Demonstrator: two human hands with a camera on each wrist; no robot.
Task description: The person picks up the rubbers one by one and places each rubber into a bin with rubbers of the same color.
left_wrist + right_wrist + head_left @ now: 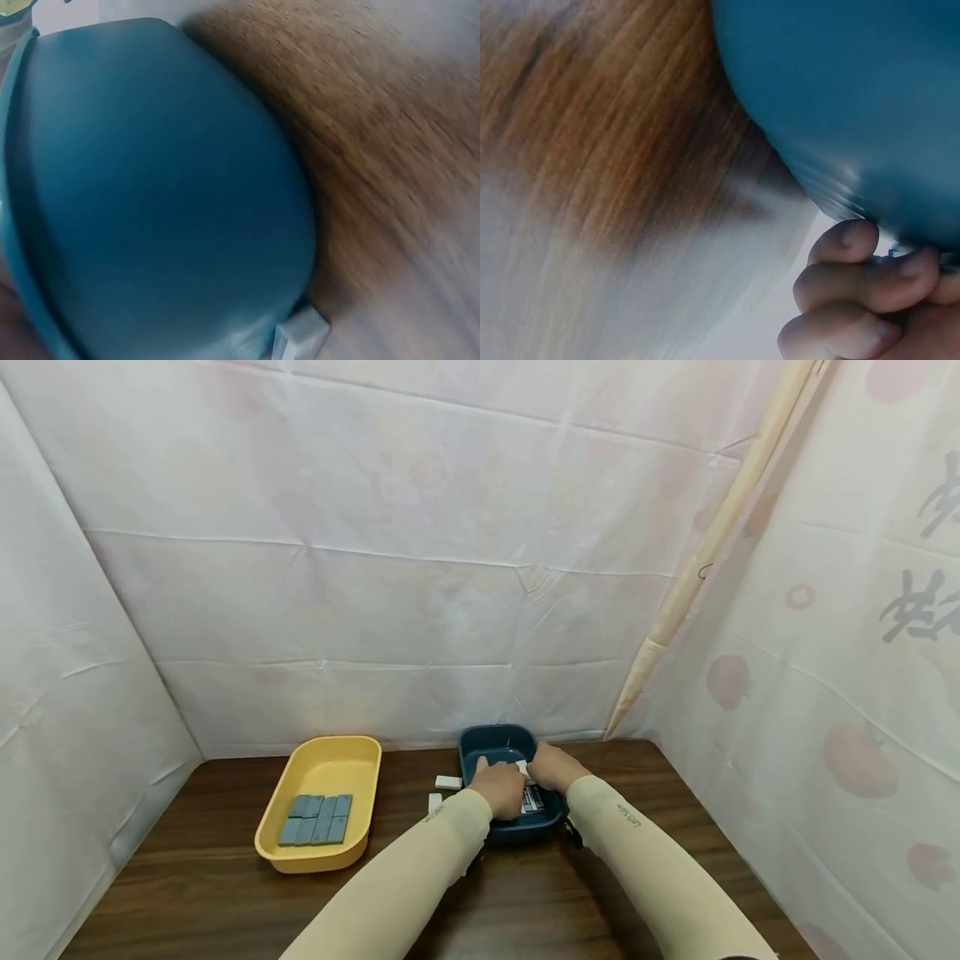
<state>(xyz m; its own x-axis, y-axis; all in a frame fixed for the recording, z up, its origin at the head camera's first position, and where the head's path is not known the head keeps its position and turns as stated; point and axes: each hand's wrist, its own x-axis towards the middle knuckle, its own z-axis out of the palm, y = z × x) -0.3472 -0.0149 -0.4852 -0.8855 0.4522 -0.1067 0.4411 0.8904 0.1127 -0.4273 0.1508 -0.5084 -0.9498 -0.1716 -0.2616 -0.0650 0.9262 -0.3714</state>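
Observation:
A dark blue tub [497, 732] holds white tiles with dark print [532, 799]. My left hand [501, 789] reaches over its left side, fingers down inside. Its fingertips are hidden, so whether it grips a tile cannot be told. Over the tub's right side, my right hand [555, 767] has curled fingers [866, 289] and appears to pinch a white tile [522, 767] at the fingertips; the thumb is hidden. The tub's outer wall [165, 187] fills much of the left wrist view.
Two white tiles [448, 782] lie on the brown table [225, 893] left of the tub. Farther left stands a yellow tub [341, 750] with several grey-green tiles [317, 820] laid side by side. Pale cloth [420, 568] hangs behind the table and at both sides.

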